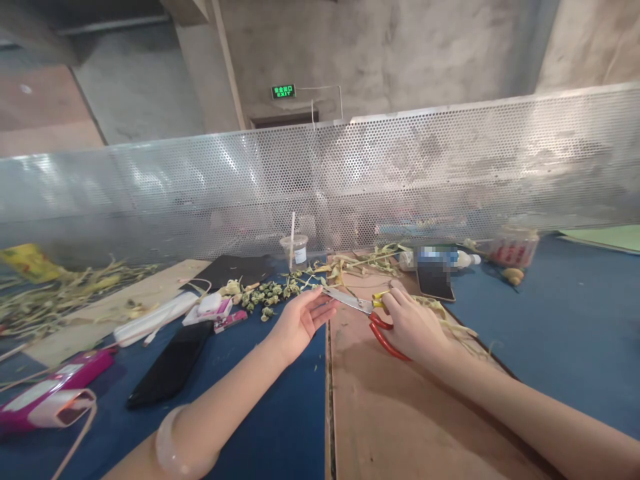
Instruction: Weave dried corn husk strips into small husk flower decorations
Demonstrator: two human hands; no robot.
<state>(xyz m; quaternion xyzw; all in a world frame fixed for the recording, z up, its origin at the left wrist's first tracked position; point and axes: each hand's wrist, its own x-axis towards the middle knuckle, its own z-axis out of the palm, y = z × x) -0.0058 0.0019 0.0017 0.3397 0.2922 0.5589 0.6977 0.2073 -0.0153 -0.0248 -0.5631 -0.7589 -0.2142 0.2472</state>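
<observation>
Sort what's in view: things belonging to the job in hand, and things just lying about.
Apparently in the job: scissors in the right hand; likely the green pods and dry stalks.

Seemingly just lying about: lidded cup; bottle; magenta packet; black slab.

The person's left hand (303,327) and right hand (415,327) are both bare, each with slender fingers and a narrow wrist. 1 bangle (173,443) shows, worn on the left forearm (243,393), well back from the hand. It is a thick, rounded band, pale and milky with a faint pinkish tint and a glossy surface. The right forearm (530,400) is bare from the hand back, slim and smooth in outline.
</observation>
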